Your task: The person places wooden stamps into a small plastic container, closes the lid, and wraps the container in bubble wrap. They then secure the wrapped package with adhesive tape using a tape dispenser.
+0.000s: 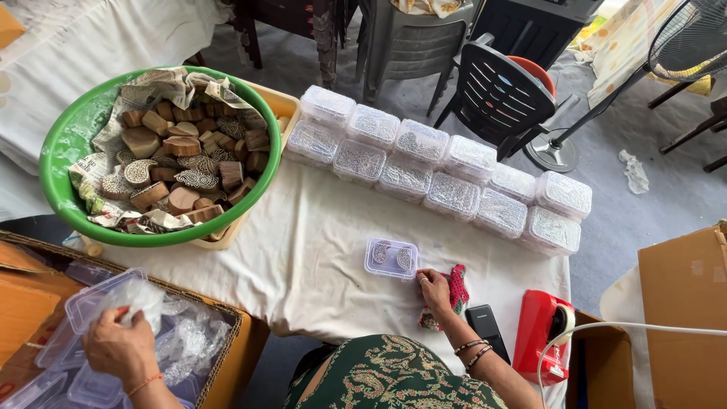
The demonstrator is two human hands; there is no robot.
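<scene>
hands at a packing table: the left hand (pixel 120 344) reaches down into a cardboard box (pixel 227 341) at the person's side, its fingers closed around a crumpled piece of clear wrap (pixel 140 297) that lies over a stack of empty plastic tubs (pixel 95 303). the right hand (pixel 435 290) rests on the white tablecloth (pixel 303 257), fingers curled loosely beside a small clear lidded container (pixel 391 258) holding two carved pieces, touching or nearly touching its near corner; whether it grasps anything cannot be told. a red and green cloth (pixel 457 291) lies under that wrist, a dark phone (pixel 488 329) and a red tape dispenser (pixel 541 333) just beyond. a double row of filled clear boxes (pixel 447 174) runs across the far side of the table, and a green basin (pixel 64 144) lined with newspaper holds a heap of carved wooden blocks (pixel 182 163). lifting the wrap cleanly, it seems, means pinching one piece only and keeping the tubs below from tipping, while the right hand steadies the small container.
</scene>
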